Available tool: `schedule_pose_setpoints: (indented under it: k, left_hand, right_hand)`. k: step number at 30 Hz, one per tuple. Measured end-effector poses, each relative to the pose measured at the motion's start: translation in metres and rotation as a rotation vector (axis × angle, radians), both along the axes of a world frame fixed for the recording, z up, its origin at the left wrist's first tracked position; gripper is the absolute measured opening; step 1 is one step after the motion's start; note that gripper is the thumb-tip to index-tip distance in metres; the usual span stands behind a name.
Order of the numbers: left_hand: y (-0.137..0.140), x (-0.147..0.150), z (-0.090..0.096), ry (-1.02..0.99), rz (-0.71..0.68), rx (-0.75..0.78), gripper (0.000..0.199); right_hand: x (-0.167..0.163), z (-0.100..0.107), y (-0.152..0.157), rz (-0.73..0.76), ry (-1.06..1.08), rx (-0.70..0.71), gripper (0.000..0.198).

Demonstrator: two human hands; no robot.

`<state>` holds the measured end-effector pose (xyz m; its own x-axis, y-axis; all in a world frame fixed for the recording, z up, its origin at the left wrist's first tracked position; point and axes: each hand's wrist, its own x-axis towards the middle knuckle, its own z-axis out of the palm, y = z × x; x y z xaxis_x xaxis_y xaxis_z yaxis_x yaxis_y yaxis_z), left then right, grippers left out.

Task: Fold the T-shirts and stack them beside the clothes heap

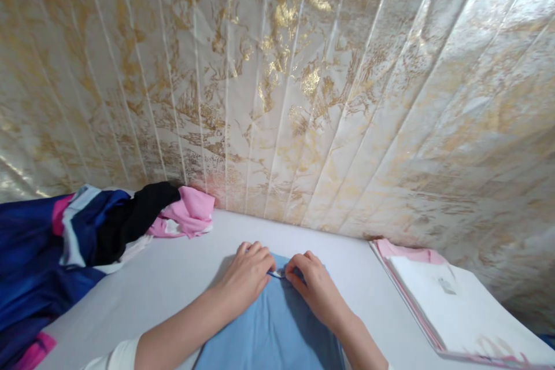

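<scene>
A light blue garment (269, 332) lies folded flat in front of me, its near end cut off by the bottom of the view. My left hand (249, 270) is closed in a pinch on the garment near its far end. Just to the right, my right hand (313, 286) also pinches the cloth, thumb against fingers. Between the two sets of fingertips shows a short dark edge with a small whitish spot (278, 273), too small to make out. The garment's exact kind cannot be told.
A loose heap of clothes lies at left: a dark blue garment (32, 251), a black one (130, 217) and a pink one (193, 212). Folded white clothing (468, 312) sits stacked at right over pink cloth (416, 251). Behind the white surface (169, 277) rises a gold-patterned sheet (269, 98).
</scene>
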<state>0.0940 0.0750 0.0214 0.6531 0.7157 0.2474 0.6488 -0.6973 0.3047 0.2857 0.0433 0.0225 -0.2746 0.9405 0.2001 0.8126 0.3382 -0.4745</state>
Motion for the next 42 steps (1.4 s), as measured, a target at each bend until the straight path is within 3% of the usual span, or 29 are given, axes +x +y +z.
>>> schedule_pose_setpoints:
  k: [9, 17, 22, 26, 32, 36, 42]
  left_hand:
    - [0.001, -0.003, 0.002, -0.162, 0.028, -0.043, 0.014]
    - [0.0, -0.006, -0.009, -0.164, 0.128, 0.016, 0.034]
    - [-0.014, -0.04, -0.019, -0.301, 0.275, 0.041, 0.027]
    - [-0.017, -0.057, -0.023, -0.238, 0.386, -0.003, 0.019]
    - [-0.004, -0.047, -0.01, -0.102, 0.433, -0.087, 0.023]
    - [0.001, -0.044, -0.008, -0.123, 0.419, -0.102, 0.024]
    - [0.007, -0.041, -0.008, -0.169, 0.413, -0.115, 0.016]
  right_hand:
    - [-0.005, 0.006, -0.001, 0.08, -0.121, 0.0, 0.01]
    - [-0.007, -0.01, 0.002, -0.123, -0.184, 0.114, 0.015]
    - [-0.005, 0.009, 0.003, -0.053, -0.022, 0.121, 0.02]
    - [-0.026, 0.021, 0.023, -0.055, 0.042, 0.027, 0.018]
    - [-0.067, 0.001, 0.051, -0.102, 0.012, 0.008, 0.01]
    - [-0.07, -0.015, 0.053, -0.085, 0.077, 0.057, 0.01]
    - [-0.067, -0.022, 0.053, -0.038, 0.2, 0.133, 0.016]
